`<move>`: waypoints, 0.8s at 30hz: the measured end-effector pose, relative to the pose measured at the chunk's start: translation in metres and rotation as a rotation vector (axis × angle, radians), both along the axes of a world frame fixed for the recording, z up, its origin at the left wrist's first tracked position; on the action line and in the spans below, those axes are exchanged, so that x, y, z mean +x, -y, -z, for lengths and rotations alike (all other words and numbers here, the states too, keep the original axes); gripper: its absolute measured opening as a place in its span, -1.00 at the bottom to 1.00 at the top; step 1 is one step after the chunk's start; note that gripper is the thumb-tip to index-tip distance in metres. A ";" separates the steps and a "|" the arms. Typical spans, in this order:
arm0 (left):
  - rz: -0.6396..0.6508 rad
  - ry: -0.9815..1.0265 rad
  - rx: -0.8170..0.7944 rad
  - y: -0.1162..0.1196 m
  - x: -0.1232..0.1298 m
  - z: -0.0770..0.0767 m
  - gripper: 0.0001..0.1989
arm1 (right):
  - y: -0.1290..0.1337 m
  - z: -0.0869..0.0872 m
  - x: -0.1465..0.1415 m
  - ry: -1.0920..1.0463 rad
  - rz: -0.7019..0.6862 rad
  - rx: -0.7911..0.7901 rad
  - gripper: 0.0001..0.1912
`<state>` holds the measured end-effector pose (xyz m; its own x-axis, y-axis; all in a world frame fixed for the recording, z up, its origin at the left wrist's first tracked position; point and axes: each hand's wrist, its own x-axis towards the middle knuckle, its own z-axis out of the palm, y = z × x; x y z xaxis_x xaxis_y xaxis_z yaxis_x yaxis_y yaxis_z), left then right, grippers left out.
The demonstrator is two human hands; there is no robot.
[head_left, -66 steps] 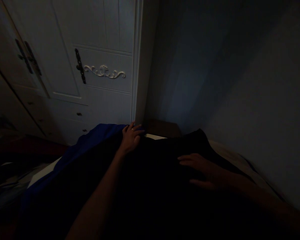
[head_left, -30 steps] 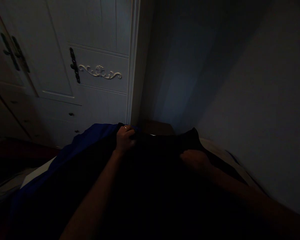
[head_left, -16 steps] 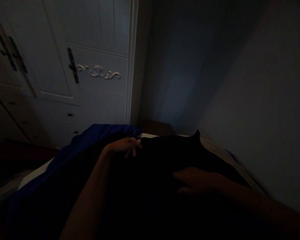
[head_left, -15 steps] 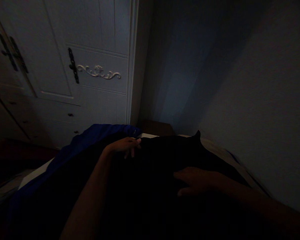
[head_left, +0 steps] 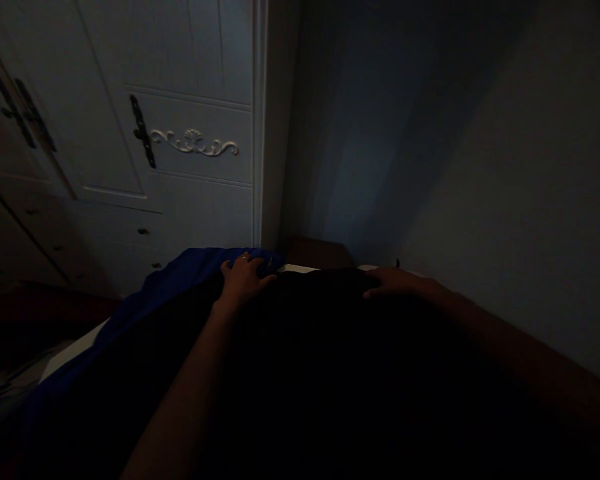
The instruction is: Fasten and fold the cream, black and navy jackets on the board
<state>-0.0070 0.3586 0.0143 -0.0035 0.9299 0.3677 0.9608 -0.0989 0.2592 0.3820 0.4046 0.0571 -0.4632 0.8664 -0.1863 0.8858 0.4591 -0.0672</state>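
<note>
A large black cloth spreads across the lower middle of the dim head view. Blue cloth shows along its left and far left edge. My left hand rests with fingers spread where the blue and black cloths meet; a ring shows on one finger. On the far right edge of the black cloth lies my right hand, thumb apart from the fingers. Darkness hides the folds of the black cloth and whatever is beneath it.
A white wardrobe with dark handles stands behind on the left. A brown box-like object sits in the corner by the wall. A white edge shows at the left, with dim striped fabric beside it.
My left hand has moved forward onto the blue cloth's edge and spread its fingers. My right hand has moved forward to the far edge of the black cloth, whose raised corner now looks lower.
</note>
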 end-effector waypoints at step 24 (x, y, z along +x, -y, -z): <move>-0.549 0.660 0.065 -0.066 -0.057 -0.050 -0.72 | -0.065 -0.001 0.082 -0.504 0.285 0.022 -0.32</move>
